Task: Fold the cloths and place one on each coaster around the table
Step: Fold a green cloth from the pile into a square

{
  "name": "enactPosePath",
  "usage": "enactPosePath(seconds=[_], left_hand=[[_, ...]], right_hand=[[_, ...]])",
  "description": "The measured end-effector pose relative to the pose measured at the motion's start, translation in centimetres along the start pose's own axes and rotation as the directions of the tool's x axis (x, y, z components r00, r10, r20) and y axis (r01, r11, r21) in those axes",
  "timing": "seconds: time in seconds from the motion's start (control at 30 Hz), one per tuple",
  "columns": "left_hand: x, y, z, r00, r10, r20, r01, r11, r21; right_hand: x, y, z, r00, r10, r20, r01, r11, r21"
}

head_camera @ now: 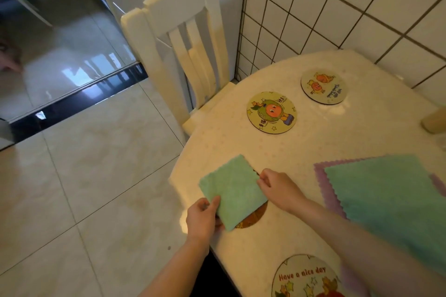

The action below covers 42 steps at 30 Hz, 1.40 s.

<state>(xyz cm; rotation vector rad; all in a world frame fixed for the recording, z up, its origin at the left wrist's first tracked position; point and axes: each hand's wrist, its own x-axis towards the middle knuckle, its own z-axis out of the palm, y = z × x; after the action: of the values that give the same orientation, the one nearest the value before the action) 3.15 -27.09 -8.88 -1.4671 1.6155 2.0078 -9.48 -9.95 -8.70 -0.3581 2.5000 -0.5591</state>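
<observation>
Setting a folded green cloth [231, 190] on a coaster [253, 218]

Left hand [204, 218] and right hand [277, 188] pinch opposite edges; centre it (coaster mostly hidden), then flatten.

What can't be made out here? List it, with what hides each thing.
Head view only:
- Coaster under the folded green cloth: its picture is mostly covered.
- "Have a nice day" coaster: cut by the bottom edge.
- Purple cloth: mostly under the teal cloth.
- Left hand fingertips: behind the cloth.

Cream wooden chair [178, 38] at eleven o'clock, pushed against table edge; white tiled wall [350, 5] at one; glossy beige floor tiles [91, 176] at nine.
</observation>
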Motion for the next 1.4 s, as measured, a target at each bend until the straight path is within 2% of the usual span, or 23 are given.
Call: enactPosePath(seconds=[0.17, 0.33, 0.43, 0.53, 0.63, 0.73, 0.93, 1.1, 1.2, 1.3, 1.4], left_hand=[[-0.8, -0.7, -0.8, 0.987, 0.1, -0.126, -0.071, 0.974, 0.217], [-2.2, -1.8, -0.1, 0.973, 0.195, -0.121, -0.118, 0.875, 0.469], [-2.7, -1.9, 0.6, 0.965, 0.217, -0.147, -0.101, 0.825, 0.556], [-3.0, -1.9, 1.1, 0.96, 0.224, -0.171, -0.088, 0.816, 0.571], [-2.8, -1.8, 1.4, 0.964, 0.17, -0.202, -0.04, 0.852, 0.523], [-2.4, -1.7, 1.3, 0.975, 0.054, -0.215, 0.042, 0.907, 0.418], [-1.9, -0.1, -0.2, 0.991, -0.094, -0.092, 0.111, 0.973, 0.201], [-1.8, 3.2, -1.4, 0.993, -0.05, 0.103, 0.055, 0.997, -0.047], [-0.9, 5.9, -0.5, 0.98, -0.013, 0.198, 0.048, 0.983, -0.175], [0.7, 9.0, 1.7, 0.97, 0.029, 0.241, 0.02, 0.98, -0.197], [2.8, 12.7, 5.2, 0.958, 0.097, 0.269, -0.063, 0.989, -0.133]], right_hand=[[0.8, -1.4, -0.8, 0.999, -0.023, 0.03, 0.026, 0.994, -0.106], [3.8, -4.2, -1.4, 0.992, -0.128, -0.024, 0.128, 0.992, 0.006], [5.5, -5.4, -0.8, 0.992, -0.115, 0.052, 0.118, 0.991, -0.059], [6.2, -6.1, -0.4, 0.991, -0.081, 0.102, 0.094, 0.987, -0.132], [6.5, -6.4, -0.3, 0.99, -0.019, 0.141, 0.032, 0.995, -0.09], [6.6, -6.6, -0.5, 0.985, 0.027, 0.17, -0.024, 1.0, -0.019], [5.1, -6.3, -2.6, 0.99, 0.001, 0.138, -0.019, 0.991, 0.131], [3.8, -4.2, -6.1, 0.997, -0.025, 0.068, -0.001, 0.936, 0.353], [3.1, -2.5, -8.1, 1.0, 0.019, 0.02, -0.026, 0.887, 0.462], [3.1, -0.5, -9.7, 0.994, 0.103, -0.038, -0.064, 0.827, 0.559], [3.8, 1.7, -11.4, 0.967, 0.241, -0.077, -0.121, 0.708, 0.695]])
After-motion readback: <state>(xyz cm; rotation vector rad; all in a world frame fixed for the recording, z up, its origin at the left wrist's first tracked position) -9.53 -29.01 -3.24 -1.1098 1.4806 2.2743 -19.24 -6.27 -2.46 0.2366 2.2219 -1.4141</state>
